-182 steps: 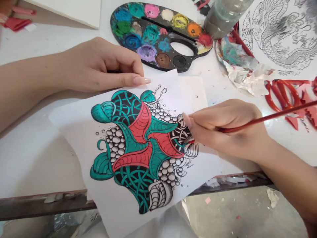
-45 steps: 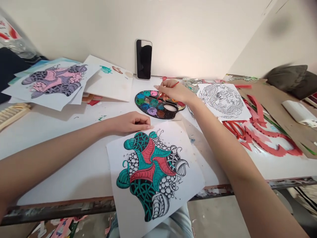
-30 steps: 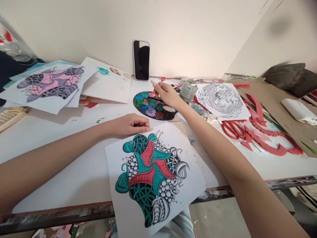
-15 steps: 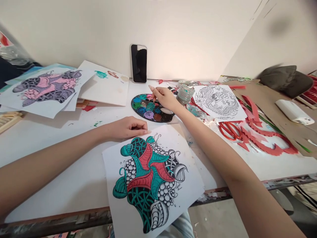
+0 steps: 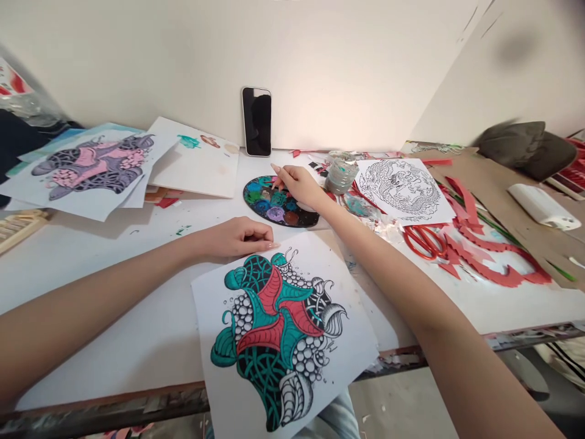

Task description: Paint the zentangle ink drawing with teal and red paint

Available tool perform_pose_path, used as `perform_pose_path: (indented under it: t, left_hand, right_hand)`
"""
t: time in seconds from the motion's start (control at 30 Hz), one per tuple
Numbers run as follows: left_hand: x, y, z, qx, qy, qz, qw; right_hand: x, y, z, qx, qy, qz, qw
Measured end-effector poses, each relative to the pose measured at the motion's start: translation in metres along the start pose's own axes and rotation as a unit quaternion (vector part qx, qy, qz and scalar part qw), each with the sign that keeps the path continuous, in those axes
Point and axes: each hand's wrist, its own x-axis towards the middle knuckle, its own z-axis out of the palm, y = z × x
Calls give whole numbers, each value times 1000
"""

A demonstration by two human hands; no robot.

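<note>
My left hand (image 5: pixel 237 236) rests curled on the white table, fingertips pinning the top edge of a sheet with a teal, red and black patterned drawing (image 5: pixel 278 326); the sheet overhangs the table's front edge. My right hand (image 5: pixel 299 185) reaches forward over the dark oval paint palette (image 5: pixel 274 204), fingers pinched round a thin red paintbrush whose shaft is mostly hidden by the hand. The brush end sits over the paint wells at the palette's far side.
A phone (image 5: pixel 256 121) leans on the wall. A glass jar (image 5: pixel 340 174) stands right of the palette, beside a dragon line drawing (image 5: pixel 402 189), red scissors (image 5: pixel 427 239) and red paper cutouts (image 5: pixel 498 262). Painted sheets (image 5: pixel 91 167) and a white board (image 5: pixel 196 158) lie at the left.
Six seconds ago my right hand was painting on the drawing; it has since reached to the palette. In the last second it shifted slightly left over the wells. My left hand stayed put.
</note>
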Motion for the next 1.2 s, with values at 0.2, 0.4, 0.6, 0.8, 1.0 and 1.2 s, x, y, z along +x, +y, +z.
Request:
perform_pose_path:
  t: [0.2, 0.4, 0.6, 0.8, 1.0, 1.2]
  left_hand:
    - [0, -2, 0, 1, -1, -5, 1000]
    - [0, 1, -1, 1, -5, -7, 1000]
    - [-1, 1, -1, 1, -10, -12, 1000]
    - [-1, -1, -1, 4, -6, -11, 1000]
    - [0, 0, -1, 10, -4, -15, 1000]
    - [0, 0, -1, 24, 3, -12, 1000]
  right_hand:
    - [0, 0, 4, -2, 16, -8, 1000]
    - [-3, -1, 5, -2, 4, -13, 1000]
    - [2, 11, 6, 30, 10, -10, 999]
    - [4, 9, 6, 83, 29, 26, 996]
    - [6, 4, -4, 97, 62, 26, 993]
    - [4, 7, -1, 69, 47, 26, 996]
